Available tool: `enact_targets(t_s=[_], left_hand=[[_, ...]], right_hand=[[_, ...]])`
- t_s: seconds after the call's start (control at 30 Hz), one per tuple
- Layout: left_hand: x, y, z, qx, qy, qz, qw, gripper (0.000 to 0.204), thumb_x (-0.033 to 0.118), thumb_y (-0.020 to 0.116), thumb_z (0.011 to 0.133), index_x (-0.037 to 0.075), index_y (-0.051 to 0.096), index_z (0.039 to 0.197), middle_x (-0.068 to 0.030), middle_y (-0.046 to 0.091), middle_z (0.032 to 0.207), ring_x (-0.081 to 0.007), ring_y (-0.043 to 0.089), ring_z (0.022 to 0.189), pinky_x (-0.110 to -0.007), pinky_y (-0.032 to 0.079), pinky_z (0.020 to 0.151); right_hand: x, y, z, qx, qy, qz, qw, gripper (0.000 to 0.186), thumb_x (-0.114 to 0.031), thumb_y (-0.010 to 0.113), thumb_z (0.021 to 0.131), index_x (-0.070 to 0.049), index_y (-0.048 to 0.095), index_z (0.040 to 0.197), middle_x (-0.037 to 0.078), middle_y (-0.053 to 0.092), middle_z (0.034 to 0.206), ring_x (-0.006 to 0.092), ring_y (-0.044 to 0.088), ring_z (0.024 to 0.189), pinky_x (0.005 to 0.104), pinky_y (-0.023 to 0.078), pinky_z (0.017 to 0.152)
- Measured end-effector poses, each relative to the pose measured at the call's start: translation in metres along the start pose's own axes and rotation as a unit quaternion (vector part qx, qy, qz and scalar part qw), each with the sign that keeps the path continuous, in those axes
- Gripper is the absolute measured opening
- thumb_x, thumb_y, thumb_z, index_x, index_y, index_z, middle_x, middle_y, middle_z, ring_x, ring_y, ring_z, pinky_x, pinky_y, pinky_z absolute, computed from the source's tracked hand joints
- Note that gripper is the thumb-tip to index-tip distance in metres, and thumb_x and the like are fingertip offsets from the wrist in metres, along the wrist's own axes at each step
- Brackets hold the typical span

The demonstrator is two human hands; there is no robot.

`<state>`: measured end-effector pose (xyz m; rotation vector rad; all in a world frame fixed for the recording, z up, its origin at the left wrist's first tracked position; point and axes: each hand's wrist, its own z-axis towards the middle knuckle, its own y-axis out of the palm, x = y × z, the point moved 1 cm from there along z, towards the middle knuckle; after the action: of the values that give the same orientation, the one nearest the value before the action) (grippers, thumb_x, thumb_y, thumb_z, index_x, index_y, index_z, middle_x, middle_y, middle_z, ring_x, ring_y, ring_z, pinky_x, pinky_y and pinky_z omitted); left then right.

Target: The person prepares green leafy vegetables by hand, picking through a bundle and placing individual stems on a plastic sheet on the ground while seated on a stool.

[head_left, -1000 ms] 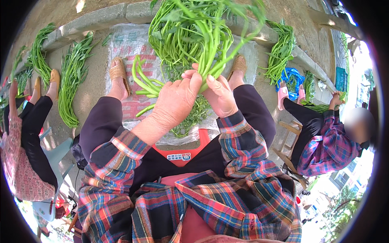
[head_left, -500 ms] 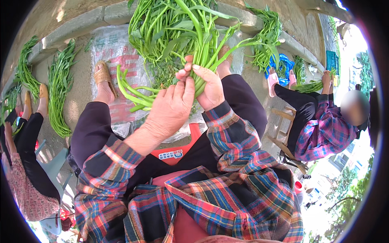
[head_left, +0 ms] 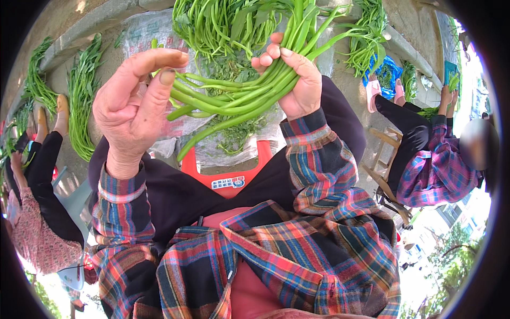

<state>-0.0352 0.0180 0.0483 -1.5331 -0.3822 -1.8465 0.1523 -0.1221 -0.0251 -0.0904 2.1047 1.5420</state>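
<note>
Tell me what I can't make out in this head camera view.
In the head view:
Green stems in the right hand: some upper tips cut off by the top edge.
Some lower stem ends: hidden behind the left hand.
Pile of greens, far end: cut off by the top edge.
Co-worker in the pink top: head cut off by the rim.
Other co-worker's head: blurred.

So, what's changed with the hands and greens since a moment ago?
The left hand let go of the bunch beside the right hand and moved left toward the stem ends, thumb and fingers now apart. The right hand still grips the bunch; the heap of greens stays beyond.
</note>
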Motion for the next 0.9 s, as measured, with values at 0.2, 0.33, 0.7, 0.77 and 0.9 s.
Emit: enact_targets(t_s=[0.2, 0.33, 0.7, 0.77, 0.9], left_hand=[[-0.011, 0.018, 0.003, -0.162, 0.066, 0.208, 0.962, 0.020, 0.001, 0.062, 0.076, 0.004, 0.061, 0.096, -0.0086, 0.063, 0.087, -0.0224, 0.062, 0.079, -0.030, 0.049, 0.069], [-0.017, 0.032, -0.003, -0.239, 0.012, 0.236, 0.942, 0.020, 0.001, 0.064, 0.071, 0.004, 0.062, 0.091, -0.0109, 0.061, 0.079, -0.0253, 0.060, 0.072, -0.030, 0.047, 0.064], [-0.018, 0.035, -0.008, -0.274, -0.032, 0.193, 0.942, 0.011, 0.005, 0.064, 0.072, 0.005, 0.062, 0.083, -0.0084, 0.057, 0.070, -0.0251, 0.057, 0.063, -0.034, 0.045, 0.056], [-0.020, 0.035, -0.009, -0.276, -0.019, 0.202, 0.940, 0.010, 0.005, 0.064, 0.073, 0.006, 0.062, 0.082, -0.0080, 0.057, 0.070, -0.0250, 0.057, 0.063, -0.034, 0.045, 0.056], [-0.019, 0.038, -0.009, -0.285, 0.005, 0.239, 0.928, 0.008, 0.004, 0.064, 0.072, 0.006, 0.061, 0.079, -0.0072, 0.057, 0.070, -0.0246, 0.057, 0.064, -0.034, 0.045, 0.056]], right_hand=[[0.001, 0.003, -0.001, 0.019, -0.022, -0.022, 0.999, 0.027, -0.004, 0.049, 0.085, 0.006, 0.049, 0.110, 0.010, 0.057, 0.083, 0.0239, 0.059, 0.080, 0.0430, 0.049, 0.084], [0.002, 0.008, -0.001, 0.010, -0.024, -0.082, 0.996, 0.026, -0.003, 0.051, 0.084, 0.007, 0.050, 0.108, 0.011, 0.059, 0.082, 0.0244, 0.062, 0.077, 0.0410, 0.052, 0.081], [0.003, 0.012, -0.003, -0.004, -0.013, -0.113, 0.994, 0.027, -0.006, 0.056, 0.083, 0.006, 0.052, 0.105, 0.011, 0.060, 0.080, 0.0233, 0.063, 0.074, 0.0394, 0.053, 0.077], [0.004, 0.012, -0.003, 0.000, -0.010, -0.114, 0.993, 0.027, -0.007, 0.057, 0.083, 0.006, 0.052, 0.105, 0.010, 0.060, 0.079, 0.0233, 0.063, 0.074, 0.0392, 0.053, 0.077], [0.004, 0.010, -0.004, -0.003, -0.004, -0.114, 0.993, 0.026, -0.007, 0.056, 0.083, 0.005, 0.052, 0.105, 0.010, 0.060, 0.080, 0.0231, 0.063, 0.074, 0.0393, 0.053, 0.077]])
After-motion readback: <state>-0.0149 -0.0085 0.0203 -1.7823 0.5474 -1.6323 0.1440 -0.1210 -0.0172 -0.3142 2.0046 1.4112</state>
